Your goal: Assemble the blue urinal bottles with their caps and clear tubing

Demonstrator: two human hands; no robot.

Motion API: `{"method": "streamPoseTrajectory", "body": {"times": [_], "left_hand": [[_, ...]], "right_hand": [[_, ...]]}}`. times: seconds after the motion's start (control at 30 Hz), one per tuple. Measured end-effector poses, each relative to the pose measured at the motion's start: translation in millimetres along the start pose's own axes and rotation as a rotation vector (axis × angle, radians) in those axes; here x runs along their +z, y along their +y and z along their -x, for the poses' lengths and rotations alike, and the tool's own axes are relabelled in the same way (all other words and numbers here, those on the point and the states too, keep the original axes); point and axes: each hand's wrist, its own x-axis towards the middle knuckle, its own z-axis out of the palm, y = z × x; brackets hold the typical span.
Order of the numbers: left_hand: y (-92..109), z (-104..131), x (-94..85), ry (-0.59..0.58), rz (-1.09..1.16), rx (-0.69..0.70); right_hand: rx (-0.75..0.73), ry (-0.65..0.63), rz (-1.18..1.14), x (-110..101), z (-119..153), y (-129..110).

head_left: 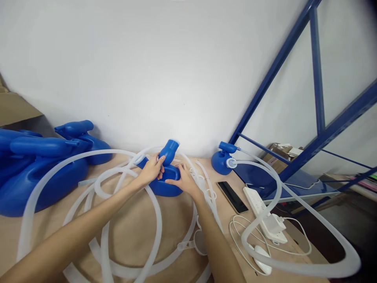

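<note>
Left hand (152, 169) grips smooth blue plastic jug (166, 189) by its tubular neck; right hand (186, 181) clasps its rounded side; translucent hose (158, 222) loops across tan counter (132, 239).

Held blue jug (167, 189) partly behind left hand (152, 169), cardboard box (19, 108) cropped left

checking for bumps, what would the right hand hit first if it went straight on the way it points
Most likely the blue container, which the right hand seems to touch; beyond it, probably the white wall, though depth is hard to judge.
</note>
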Motion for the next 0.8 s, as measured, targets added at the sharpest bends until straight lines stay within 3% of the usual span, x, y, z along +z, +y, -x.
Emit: {"method": "streamPoseTrajectory", "body": {"times": [0.13,0.33,0.4,0.47,0.53,0.6,0.7,0.8], "left_hand": [[12.4,5.2,-4.5,-0.059,-0.015,-0.091],[35.5,34.9,-28.5,-0.196,-0.081,-0.229],[39.5,46.2,-37.0,-0.263,-0.217,-0.199],[40.6,58.0,-49.9,-0.276,-0.51,-0.068],[38.2,70.6,-69.7,-0.237,-0.861,0.081],[32.5,82.8,-96.2,-0.242,-1.118,0.141],[20.2,94.2,-143.1,-0.362,-1.323,0.033],[9.0,93.1,-186.6,-0.297,-1.428,-0.093]], "right_hand": [[0.005,-0.003,-0.025,5.5,2.2,-1.0],[-0.043,0.138,0.099,15.4,4.0,-7.8],[-0.027,0.142,0.082,17.3,4.2,-8.5],[0.005,0.139,0.042,16.6,3.1,-6.1],[0.007,0.149,-0.031,12.2,0.4,-1.5],[-0.033,0.154,-0.109,3.5,-3.3,2.6],[-0.097,0.12,-0.177,-18.0,-7.0,1.8],[-0.131,0.082,-0.101,-45.4,-4.3,-7.7]]}}
